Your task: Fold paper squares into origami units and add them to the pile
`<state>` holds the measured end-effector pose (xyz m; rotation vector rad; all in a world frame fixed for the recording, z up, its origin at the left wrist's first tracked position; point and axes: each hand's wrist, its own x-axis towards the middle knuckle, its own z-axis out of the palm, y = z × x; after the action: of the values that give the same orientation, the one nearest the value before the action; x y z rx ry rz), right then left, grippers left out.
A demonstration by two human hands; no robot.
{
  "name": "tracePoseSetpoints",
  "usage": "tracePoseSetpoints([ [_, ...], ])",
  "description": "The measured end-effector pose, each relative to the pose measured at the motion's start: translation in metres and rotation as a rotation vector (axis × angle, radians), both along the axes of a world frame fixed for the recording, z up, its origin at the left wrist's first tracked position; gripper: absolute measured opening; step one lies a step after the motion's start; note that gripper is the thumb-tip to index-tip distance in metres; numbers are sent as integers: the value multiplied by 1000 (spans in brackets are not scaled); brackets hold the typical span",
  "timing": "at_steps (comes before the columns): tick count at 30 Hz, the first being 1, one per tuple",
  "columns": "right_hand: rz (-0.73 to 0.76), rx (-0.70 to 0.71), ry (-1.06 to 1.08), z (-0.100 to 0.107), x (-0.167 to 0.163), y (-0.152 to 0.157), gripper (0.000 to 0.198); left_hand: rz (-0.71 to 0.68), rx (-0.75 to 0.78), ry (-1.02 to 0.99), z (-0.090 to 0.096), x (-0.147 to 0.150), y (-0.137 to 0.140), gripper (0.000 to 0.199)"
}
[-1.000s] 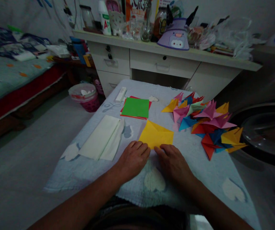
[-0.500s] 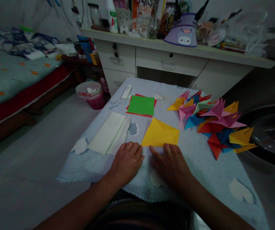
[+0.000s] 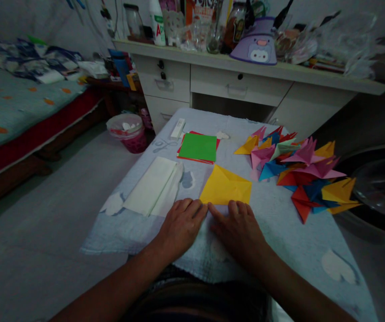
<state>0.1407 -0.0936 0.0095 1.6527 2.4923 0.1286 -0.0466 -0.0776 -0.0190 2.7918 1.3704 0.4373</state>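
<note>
A folded sheet of yellow origami paper lies on the cloth in front of me, its straight edge nearest to me. My left hand rests palm down at its near left corner, fingers extended side by side and pressing on the edge. My right hand lies along the same edge, its index finger stretched toward my left fingertips and its other fingers on the right part. The two index fingertips almost meet. Both hands are open and press the paper rather than grip it. Their undersides are hidden.
A green-topped stack of square paper lies beyond, near a small white case. Folded pale paper lies to the left. Colourful folded paper figures crowd the table's right side. A lidded bucket stands on the floor.
My left hand has slid slightly right along the near edge, toward my right index finger. My right hand and the yellow paper stay nearly in place.
</note>
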Motion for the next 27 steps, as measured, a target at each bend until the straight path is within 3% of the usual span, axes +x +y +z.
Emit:
tracePoseSetpoints([
  [9,-64,78,94,-11,9,-5,44,15,-67,46,3,0,4,26],
  [27,-207,179,156,-24,61,-16,38,38,-16,1,0,-2,2,24],
])
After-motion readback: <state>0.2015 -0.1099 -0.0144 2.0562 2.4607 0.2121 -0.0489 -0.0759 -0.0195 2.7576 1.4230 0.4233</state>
